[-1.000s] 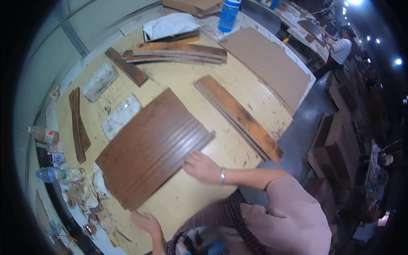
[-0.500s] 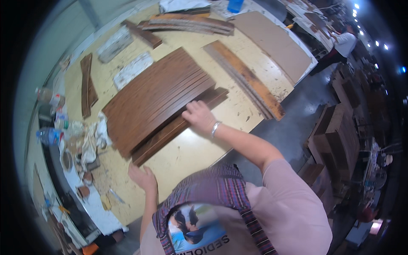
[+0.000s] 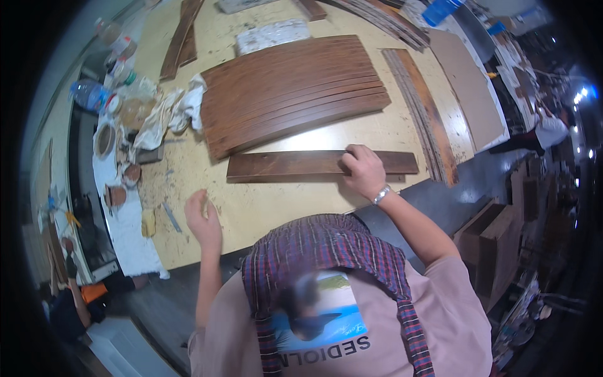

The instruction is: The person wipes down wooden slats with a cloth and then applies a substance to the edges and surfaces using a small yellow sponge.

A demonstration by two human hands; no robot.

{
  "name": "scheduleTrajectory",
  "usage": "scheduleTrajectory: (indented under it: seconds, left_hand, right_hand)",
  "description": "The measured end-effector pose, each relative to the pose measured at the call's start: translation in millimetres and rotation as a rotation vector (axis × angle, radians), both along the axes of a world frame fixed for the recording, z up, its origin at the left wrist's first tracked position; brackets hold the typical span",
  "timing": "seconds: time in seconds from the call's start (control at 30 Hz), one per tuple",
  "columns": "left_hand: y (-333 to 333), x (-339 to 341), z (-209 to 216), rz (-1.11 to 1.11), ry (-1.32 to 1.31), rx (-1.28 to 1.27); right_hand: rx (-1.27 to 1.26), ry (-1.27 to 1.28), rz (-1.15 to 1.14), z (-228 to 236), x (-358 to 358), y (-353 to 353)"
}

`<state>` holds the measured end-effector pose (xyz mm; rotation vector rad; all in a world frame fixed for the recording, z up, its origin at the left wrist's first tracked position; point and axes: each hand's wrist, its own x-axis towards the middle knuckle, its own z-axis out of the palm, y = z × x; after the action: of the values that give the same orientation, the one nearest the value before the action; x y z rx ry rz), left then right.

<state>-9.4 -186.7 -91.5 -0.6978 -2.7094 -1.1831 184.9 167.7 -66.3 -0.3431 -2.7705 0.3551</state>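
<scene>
My right hand (image 3: pixel 364 171) grips a long, narrow brown wooden board (image 3: pixel 282 165) near its right part, with the fingers over the top edge. The board lies crosswise on the cream-coloured table (image 3: pixel 276 204), close to my body. Just beyond it, apart by a strip of bare tabletop, sits a neat row of brown wooden boards (image 3: pixel 276 88) laid side by side. My left hand (image 3: pixel 204 221) hovers near the table's front left, clear of the board's left end. Its fingers are apart and nothing is in them.
Rough-edged wooden strips (image 3: pixel 421 113) lie at the right, beside a flat brown sheet (image 3: pixel 468 88). A white-wrapped block (image 3: pixel 273 36) sits behind the boards. At left are a crumpled cloth (image 3: pixel 163 119), plastic bottles (image 3: pixel 91 94) and small pots (image 3: pixel 115 195). A co-worker (image 3: pixel 549 132) stands far right.
The narrow board has come away from the row toward me, held in my right hand. My left hand has drawn back from its left end. The view has turned.
</scene>
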Motion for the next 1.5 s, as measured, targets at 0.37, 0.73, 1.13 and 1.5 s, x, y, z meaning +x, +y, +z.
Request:
scheduleTrajectory:
  seconds: [0.37,0.73,1.13,1.5]
  left_hand:
    - [31,-132,18,0.091,0.013,0.042]
    - [78,-103,30,-0.072,-0.292,0.270]
    - [-153,-73,4,0.599,0.049,0.227]
    - [-140,-84,-10,0.528,0.078,-0.124]
  right_hand:
    - [-0.824,0.011,-0.188,48,27,-17]
    - [-1.624,0.293,-0.163,91,-42,11]
    - [-2.000,0.462,-0.104,79,-85,31]
    - [-2.279,0.401,0.053,76,-122,23]
